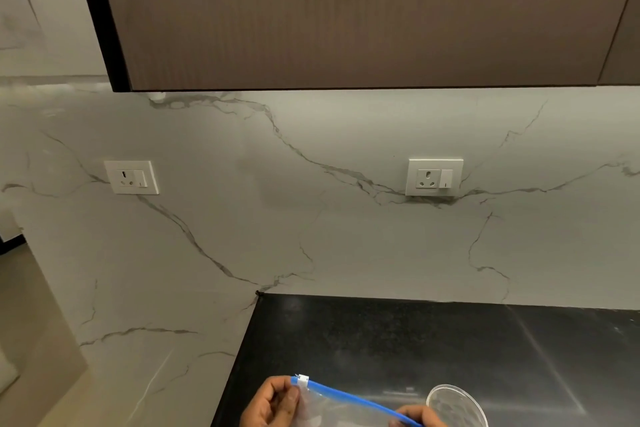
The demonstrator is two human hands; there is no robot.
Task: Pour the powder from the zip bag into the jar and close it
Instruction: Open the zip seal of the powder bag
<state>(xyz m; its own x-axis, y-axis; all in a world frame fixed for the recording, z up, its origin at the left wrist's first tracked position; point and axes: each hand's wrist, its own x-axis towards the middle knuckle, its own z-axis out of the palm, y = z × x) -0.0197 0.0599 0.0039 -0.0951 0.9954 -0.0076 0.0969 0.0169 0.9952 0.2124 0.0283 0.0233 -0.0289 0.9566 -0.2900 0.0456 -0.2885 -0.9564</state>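
Zip bag [346, 407] was held up at the near edge of the surface [381, 340], low in view, w/ most of its body cut off by the frame. Its long axis, the blue zip strip [360, 399], ran from upper L down to lower R. L hand [273, 404] gripped the L end, fingers [291, 399] curled and pinching the bag just below the white slider [303, 380]. R hand [420, 418] pinched the strip's R end; only a few fingers showed. Slider sat at the L end, so L hand was nearer to it.

Bag looked clear, thin, crinkled; powder not visible, contents hidden below the frame. Whether the zip was open or sealed: cannot tell.

Jar [457, 404] stood just R of the R hand, clear, round rim up, no lid seen on it.

Far side: marble backsplash [311, 218], two sockets [434, 177], dark cabinet [346, 10] above.

Judgement: opening the zip probably next, pour to the R.
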